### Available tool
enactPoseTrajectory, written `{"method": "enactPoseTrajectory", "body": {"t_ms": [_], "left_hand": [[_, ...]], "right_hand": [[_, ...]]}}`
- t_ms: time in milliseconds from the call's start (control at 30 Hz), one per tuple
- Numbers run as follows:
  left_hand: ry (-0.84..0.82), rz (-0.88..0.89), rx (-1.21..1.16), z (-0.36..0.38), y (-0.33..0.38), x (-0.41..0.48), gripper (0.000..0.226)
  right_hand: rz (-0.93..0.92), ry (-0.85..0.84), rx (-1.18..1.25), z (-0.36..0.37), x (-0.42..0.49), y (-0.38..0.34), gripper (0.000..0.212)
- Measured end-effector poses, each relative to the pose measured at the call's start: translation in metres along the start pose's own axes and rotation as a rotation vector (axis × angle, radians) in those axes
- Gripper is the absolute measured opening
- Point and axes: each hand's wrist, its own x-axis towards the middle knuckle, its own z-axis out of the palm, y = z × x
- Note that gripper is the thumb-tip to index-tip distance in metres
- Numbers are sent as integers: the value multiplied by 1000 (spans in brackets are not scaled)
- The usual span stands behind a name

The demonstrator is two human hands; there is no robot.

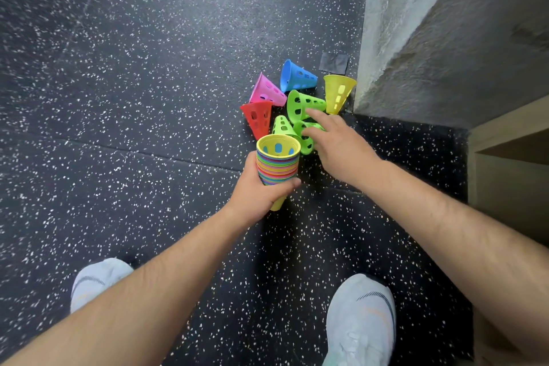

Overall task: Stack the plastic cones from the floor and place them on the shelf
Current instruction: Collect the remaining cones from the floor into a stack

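My left hand (pixel 261 193) grips a stack of nested cones (pixel 277 162), its rims many-coloured and a yellow cone innermost, held mouth up. Loose cones lie on the floor beyond it: red (pixel 258 117), pink (pixel 267 90), blue (pixel 295 76), yellow (pixel 337 92), and three green ones (pixel 300 102) (pixel 282 126) (pixel 306 140). My right hand (pixel 338 145) reaches over the green cones with fingers extended. Its fingertips touch the upper green cone and partly cover the nearest one.
The floor (pixel 148 68) is black speckled rubber. A grey concrete wall (pixel 416 24) rises on the right, close to the yellow cone. A wooden shelf unit (pixel 511 140) stands at the right edge. My two pale shoes (pixel 361 324) are at the bottom.
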Motion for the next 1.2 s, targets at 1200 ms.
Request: {"method": "enactPoseTrajectory", "body": {"t_ms": [1200], "left_hand": [[33,25,36,0,-6,-3,66]], "right_hand": [[119,-272,478,-54,-1,-48,58]]}}
